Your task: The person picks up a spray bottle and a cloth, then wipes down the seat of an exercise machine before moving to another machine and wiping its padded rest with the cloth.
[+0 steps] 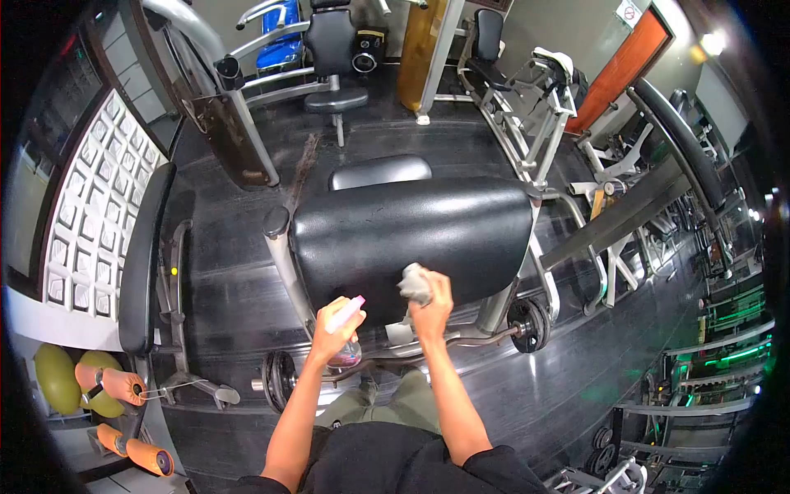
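Note:
My left hand [329, 323] is wrapped round a spray bottle with a white and pink top [346, 314]; its clear lower part shows beneath my fingers. In my right hand [434, 309] a bunched greyish-white cloth [414, 284] is gripped. Both hands are over the near edge of a black padded bench [411, 230], whose shiny surface slopes away from me. Whether the cloth touches the pad I cannot tell. Below my hands a curved barbell [461, 341] lies across the bench's near side, with black weight plates at both ends.
A smaller black seat [380, 171] sits just beyond the pad. Along the left stands another upright bench [148, 263], with green and orange rollers [123, 385] near it. Gym machines [333, 49] fill the back, and racks [699, 412] line the right.

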Available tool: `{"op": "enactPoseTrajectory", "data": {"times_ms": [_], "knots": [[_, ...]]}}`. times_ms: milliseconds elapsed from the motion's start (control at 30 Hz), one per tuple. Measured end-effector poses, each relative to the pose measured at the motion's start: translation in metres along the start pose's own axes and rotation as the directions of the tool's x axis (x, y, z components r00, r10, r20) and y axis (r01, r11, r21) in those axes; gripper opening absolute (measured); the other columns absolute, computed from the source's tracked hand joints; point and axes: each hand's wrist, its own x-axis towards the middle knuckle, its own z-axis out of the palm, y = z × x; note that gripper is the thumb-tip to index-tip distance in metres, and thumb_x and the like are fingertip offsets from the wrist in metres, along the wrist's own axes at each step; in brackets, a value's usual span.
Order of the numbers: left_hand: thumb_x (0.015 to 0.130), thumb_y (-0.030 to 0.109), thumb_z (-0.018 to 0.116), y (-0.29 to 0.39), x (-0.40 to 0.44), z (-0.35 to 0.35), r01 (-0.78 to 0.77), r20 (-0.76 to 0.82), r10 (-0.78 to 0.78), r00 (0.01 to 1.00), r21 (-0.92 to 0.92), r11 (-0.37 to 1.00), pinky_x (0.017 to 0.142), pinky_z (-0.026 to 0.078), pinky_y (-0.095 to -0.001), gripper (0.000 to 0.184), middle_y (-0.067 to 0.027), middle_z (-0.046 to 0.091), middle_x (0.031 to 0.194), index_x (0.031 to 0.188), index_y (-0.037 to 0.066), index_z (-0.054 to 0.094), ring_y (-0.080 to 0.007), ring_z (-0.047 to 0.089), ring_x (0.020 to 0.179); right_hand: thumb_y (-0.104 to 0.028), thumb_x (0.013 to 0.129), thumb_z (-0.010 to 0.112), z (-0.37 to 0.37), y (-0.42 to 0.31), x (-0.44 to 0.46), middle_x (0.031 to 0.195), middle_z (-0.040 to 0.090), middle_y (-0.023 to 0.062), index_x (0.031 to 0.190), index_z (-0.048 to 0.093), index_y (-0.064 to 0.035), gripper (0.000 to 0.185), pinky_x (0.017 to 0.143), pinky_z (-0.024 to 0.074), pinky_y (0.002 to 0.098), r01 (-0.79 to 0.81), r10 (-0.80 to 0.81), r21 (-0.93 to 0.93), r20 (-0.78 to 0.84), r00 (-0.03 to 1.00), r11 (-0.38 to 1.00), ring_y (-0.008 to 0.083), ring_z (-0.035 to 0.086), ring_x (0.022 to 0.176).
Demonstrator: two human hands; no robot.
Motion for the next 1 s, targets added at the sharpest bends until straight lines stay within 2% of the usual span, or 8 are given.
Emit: {"op": "enactPoseTrajectory", "data": {"times_ms": [100, 233, 367, 500, 633, 733, 800, 1000], "knots": [[0.091, 0.012, 0.072, 0.003, 0.0, 0.002, 0.028, -0.007, -0.028, 1.0, -0.036, 0.999, 0.047, 0.046, -0.0263, 0.017, -0.0016, 0.055, 0.075, 0.083, 0.0, 0.063, -0.0095, 0.058, 0.051, 0.007, 0.056, 0.079, 0.015, -0.012, -0.021, 0.111, 0.063, 0.0077, 0.115, 0.07, -0.0168, 0.064, 0.09, 0.0533, 0.04, 0.113, -0.103, -0.026, 0.248, 0.963, 0.993, 0.0305, 0.063, 0.102], [0.091, 0.011, 0.072, 0.001, 0.002, 0.001, 0.024, -0.017, -0.025, 1.0, -0.064, 0.998, 0.047, 0.046, -0.0264, 0.017, -0.0015, 0.055, 0.074, 0.083, 0.0, 0.063, -0.0096, 0.058, 0.051, 0.002, 0.055, 0.081, -0.005, -0.012, -0.008, 0.111, 0.063, 0.0061, 0.116, 0.07, -0.0203, 0.066, 0.088, 0.0539, 0.0388, 0.174, -0.118, -0.128, 0.355, 0.927, 0.976, 0.0291, 0.063, 0.101], [0.091, 0.012, 0.072, -0.008, 0.004, 0.0, 0.009, -0.025, -0.009, 1.0, -0.028, 1.0, 0.047, 0.046, -0.0263, 0.016, -0.0015, 0.055, 0.074, 0.084, 0.0, 0.063, -0.0097, 0.058, 0.051, 0.005, 0.056, 0.078, -0.024, 0.002, 0.019, 0.111, 0.064, 0.0092, 0.117, 0.07, -0.0153, 0.065, 0.089, 0.0531, 0.0389, 0.023, -0.013, -0.069, 0.133, 0.991, 0.997, 0.0309, 0.064, 0.102], [0.091, 0.007, 0.069, -0.007, 0.005, 0.004, 0.049, -0.052, -0.051, 0.997, -0.038, 0.998, 0.047, 0.048, -0.0269, 0.014, -0.0033, 0.058, 0.072, 0.084, 0.0, 0.06, -0.0111, 0.059, 0.05, 0.008, 0.06, 0.075, -0.015, -0.007, 0.025, 0.11, 0.063, 0.011, 0.119, 0.069, -0.0132, 0.063, 0.088, 0.0527, 0.0391, 0.0, 0.004, -0.07, 0.065, 0.998, 0.998, 0.0324, 0.065, 0.102], [0.091, 0.007, 0.07, -0.007, 0.005, 0.01, 0.071, -0.093, -0.075, 0.993, -0.041, 0.997, 0.046, 0.048, -0.0273, 0.013, -0.0038, 0.059, 0.072, 0.085, -0.001, 0.062, -0.012, 0.06, 0.05, 0.01, 0.061, 0.071, -0.02, 0.002, 0.024, 0.112, 0.063, 0.0107, 0.119, 0.069, -0.0116, 0.062, 0.09, 0.0519, 0.0373, -0.029, 0.025, 0.04, 0.097, 0.995, 0.999, 0.0302, 0.065, 0.104], [0.091, 0.013, 0.072, -0.005, 0.005, 0.015, 0.064, -0.136, -0.072, 0.988, -0.06, 0.996, 0.046, 0.047, -0.0266, 0.019, -0.0015, 0.056, 0.07, 0.082, -0.001, 0.064, -0.0112, 0.059, 0.048, 0.011, 0.061, 0.07, -0.02, 0.007, 0.028, 0.111, 0.064, 0.0102, 0.119, 0.069, -0.0111, 0.062, 0.091, 0.0518, 0.0366, -0.021, 0.013, 0.067, 0.12, 0.993, 0.998, 0.0292, 0.066, 0.104], [0.091, 0.014, 0.072, -0.003, 0.006, 0.017, 0.054, -0.172, -0.054, 0.984, -0.002, 0.999, 0.046, 0.047, -0.0273, 0.019, -0.0015, 0.056, 0.069, 0.081, 0.0, 0.063, -0.0113, 0.059, 0.048, 0.011, 0.061, 0.07, -0.02, 0.009, 0.03, 0.111, 0.064, 0.0102, 0.118, 0.07, -0.0111, 0.062, 0.091, 0.0518, 0.0366, -0.023, 0.012, 0.077, 0.131, 0.991, 0.997, 0.0292, 0.066, 0.104], [0.091, 0.01, 0.069, 0.004, -0.002, 0.023, 0.064, -0.245, -0.071, 0.967, -0.038, 0.997, 0.047, 0.047, -0.0274, 0.014, -0.0033, 0.059, 0.069, 0.085, 0.0, 0.063, -0.0123, 0.06, 0.049, 0.008, 0.059, 0.077, -0.014, 0.002, 0.027, 0.111, 0.064, 0.01, 0.117, 0.069, -0.0122, 0.062, 0.089, 0.053, 0.0388, -0.007, 0.0, 0.059, 0.122, 0.993, 0.998, 0.032, 0.065, 0.104]]}}
